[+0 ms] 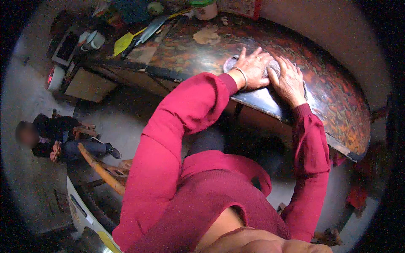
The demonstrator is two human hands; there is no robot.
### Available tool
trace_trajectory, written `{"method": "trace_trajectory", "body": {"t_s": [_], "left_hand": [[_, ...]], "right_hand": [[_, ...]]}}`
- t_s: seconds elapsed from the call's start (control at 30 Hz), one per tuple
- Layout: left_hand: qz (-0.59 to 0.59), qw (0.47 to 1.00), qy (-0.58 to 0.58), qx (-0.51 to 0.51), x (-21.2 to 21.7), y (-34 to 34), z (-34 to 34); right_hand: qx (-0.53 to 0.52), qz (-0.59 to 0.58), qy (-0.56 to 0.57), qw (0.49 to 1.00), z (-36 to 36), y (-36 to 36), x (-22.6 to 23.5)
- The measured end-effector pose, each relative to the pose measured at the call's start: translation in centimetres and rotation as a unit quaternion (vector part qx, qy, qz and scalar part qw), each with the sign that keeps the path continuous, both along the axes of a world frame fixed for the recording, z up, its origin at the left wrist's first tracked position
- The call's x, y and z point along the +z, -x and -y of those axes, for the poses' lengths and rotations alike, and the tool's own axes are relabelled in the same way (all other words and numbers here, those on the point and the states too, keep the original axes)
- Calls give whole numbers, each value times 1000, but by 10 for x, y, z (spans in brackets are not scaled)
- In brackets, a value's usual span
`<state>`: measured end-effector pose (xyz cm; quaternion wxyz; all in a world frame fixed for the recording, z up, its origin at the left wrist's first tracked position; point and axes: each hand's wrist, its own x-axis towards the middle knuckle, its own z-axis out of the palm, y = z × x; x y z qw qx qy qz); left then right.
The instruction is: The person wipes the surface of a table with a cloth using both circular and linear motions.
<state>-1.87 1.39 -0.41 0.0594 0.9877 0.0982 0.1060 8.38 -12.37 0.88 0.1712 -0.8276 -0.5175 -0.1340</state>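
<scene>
I see both arms in red sleeves stretched forward. My left hand (253, 69) lies palm down, fingers spread, a bangle at the wrist. My right hand (289, 82) presses flat just beside it, fingers together.

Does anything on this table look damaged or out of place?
Yes. The dark lacquered wooden table is worn: a pale patch of flaked finish shows near its far edge. Both hands, left hand and right hand, press flat on a grey round lump.
</scene>
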Motion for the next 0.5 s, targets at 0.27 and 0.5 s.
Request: {"method": "trace_trajectory", "body": {"t_s": [0.27,0.5], "left_hand": [[15,999,32,25,-11,-35,-21],[16,999,33,40,-8,-31,-18]], "right_hand": [[-36,-10,22,999,-28,-37,-11],[-59,2,8,998,-27,-32,-18]]}}
